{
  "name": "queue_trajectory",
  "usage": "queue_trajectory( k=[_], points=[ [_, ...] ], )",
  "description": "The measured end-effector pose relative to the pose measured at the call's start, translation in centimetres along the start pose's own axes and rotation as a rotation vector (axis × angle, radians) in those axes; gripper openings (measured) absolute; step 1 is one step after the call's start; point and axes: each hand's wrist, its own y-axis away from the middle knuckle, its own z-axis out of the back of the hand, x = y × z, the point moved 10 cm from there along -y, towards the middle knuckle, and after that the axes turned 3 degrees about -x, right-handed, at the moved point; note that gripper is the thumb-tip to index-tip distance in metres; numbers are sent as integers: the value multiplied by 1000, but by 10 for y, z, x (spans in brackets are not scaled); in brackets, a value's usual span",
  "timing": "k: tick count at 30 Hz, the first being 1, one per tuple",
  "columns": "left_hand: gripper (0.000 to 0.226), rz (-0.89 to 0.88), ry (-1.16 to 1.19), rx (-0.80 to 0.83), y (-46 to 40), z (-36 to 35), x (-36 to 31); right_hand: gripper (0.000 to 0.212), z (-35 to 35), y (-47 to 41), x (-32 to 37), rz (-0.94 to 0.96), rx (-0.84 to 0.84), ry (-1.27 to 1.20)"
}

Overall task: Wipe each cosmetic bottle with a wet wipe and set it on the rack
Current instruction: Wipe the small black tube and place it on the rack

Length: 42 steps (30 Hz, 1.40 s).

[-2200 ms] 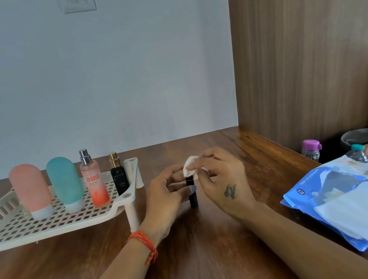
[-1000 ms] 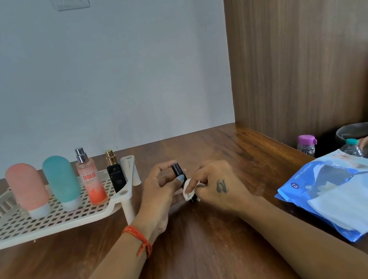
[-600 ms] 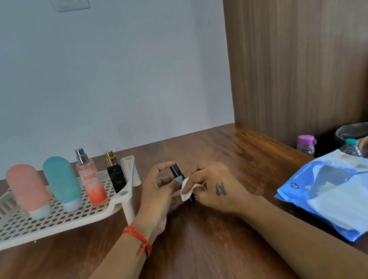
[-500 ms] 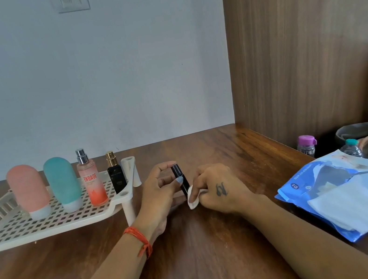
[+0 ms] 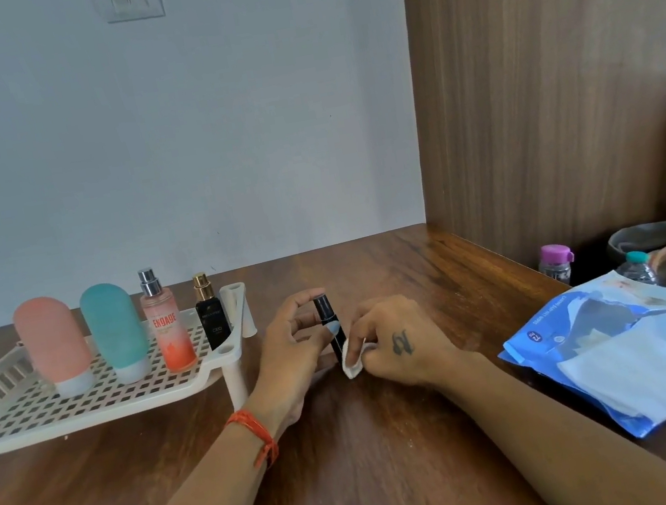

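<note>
A slim black tube (image 5: 325,313) stands nearly upright just above the wooden table, pinched between the thumb and fingers of my left hand (image 5: 293,350). My right hand (image 5: 396,341) pinches a small folded white wet wipe (image 5: 353,365) against the tube's lower end. To the left stands the cream perforated rack (image 5: 82,405). On it are a pink tube (image 5: 53,346), a teal tube (image 5: 114,331), a pink spray bottle (image 5: 166,324) and a small black perfume bottle (image 5: 212,318).
A blue pack of wet wipes (image 5: 631,337) with a loose white sheet lies at the right. Behind it are a small purple-capped jar (image 5: 555,263), a teal-capped bottle (image 5: 636,265) and dark clutter. A wooden panel (image 5: 558,79) walls off the right side.
The wipe moved from the tube's top down its side to the lower end. My left hand shifted its hold up toward the top. The tube tilted slightly, then stood straighter.
</note>
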Motion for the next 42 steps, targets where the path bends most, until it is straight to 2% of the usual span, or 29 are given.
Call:
queue_trajectory(
  k=[2,3,6,7,10,14,15,18,21,25,30,31,34,35,42],
  points=[
    [38,-4,-13,-4,-1,0,0,18,6,0,-4,-30,-45,-61],
    [38,1,-12,-1,-1,0,1,18,15,0,-7,-54,-139,-108],
    [38,10,-7,32,-1,-4,1,19,49,6,-12,-14,-559,-190],
    [37,3,-11,43,-1,-6,0,19,51,7,-9,23,-610,-215],
    [38,-29,-27,59,0,-7,-2,19,41,5,-1,78,-540,-273],
    [43,-54,-23,86,1,-10,-4,13,31,2,-15,-27,-382,-284],
    [44,-57,-23,88,1,-10,-4,11,32,3,-14,-22,-389,-273],
    [43,-47,-11,94,0,-12,-2,13,49,10,-1,91,-600,-237],
    [45,-47,-24,88,-1,-10,-1,18,47,9,3,139,-625,-239],
    [49,-64,-43,89,0,-10,-2,19,41,4,-7,80,-520,-281],
    [55,-45,-36,84,-1,-9,0,16,19,0,-21,-104,-254,-272],
    [54,-45,-26,87,-1,-10,-1,15,24,1,-16,-73,-297,-261],
    [49,-19,60,112,0,-14,0,16,49,10,-1,78,-598,-222],
    [49,-5,80,118,0,-15,2,17,50,11,0,92,-630,-213],
    [57,25,97,111,-4,-12,7,17,28,3,-14,-64,-367,-327]
  ],
)
